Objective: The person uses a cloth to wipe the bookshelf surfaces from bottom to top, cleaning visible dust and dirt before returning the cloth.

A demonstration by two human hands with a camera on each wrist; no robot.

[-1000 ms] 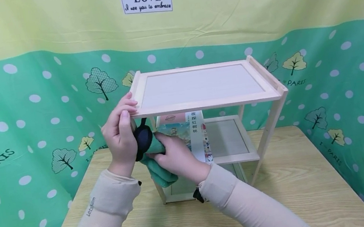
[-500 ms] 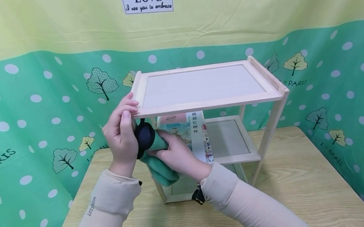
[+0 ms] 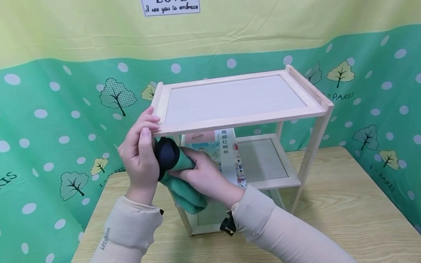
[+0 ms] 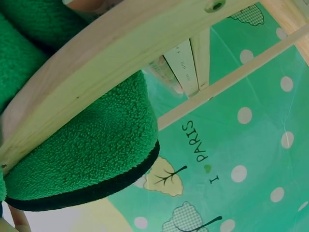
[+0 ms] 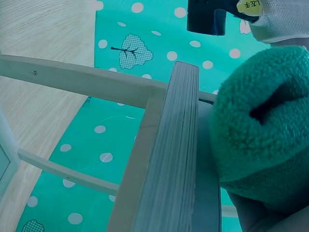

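A pale wooden shelf rack [image 3: 233, 121] with tiers stands on the table. My left hand [image 3: 139, 155] grips its top left corner, fingers over the edge and thumb along the front. Below that corner my right hand [image 3: 206, 172] holds a bunched green towel [image 3: 187, 195] with black edging, at the front left post. In the left wrist view the fluffy towel [image 4: 101, 140] lies on both sides of the wooden post [image 4: 96, 63]. The right wrist view shows the towel [image 5: 260, 130] folded, beside a thick book [image 5: 169, 154].
The book [image 3: 228, 160] with a pastel cover stands on the middle tier, left side. A lower tier [image 3: 210, 217] shows beneath it. The wood-grain table [image 3: 329, 231] extends around the rack. A green and yellow printed curtain [image 3: 42, 141] encloses the back and sides.
My right hand and the towel have shifted slightly upward along the post, the black edging rising too. My left hand stays on the rack's corner.
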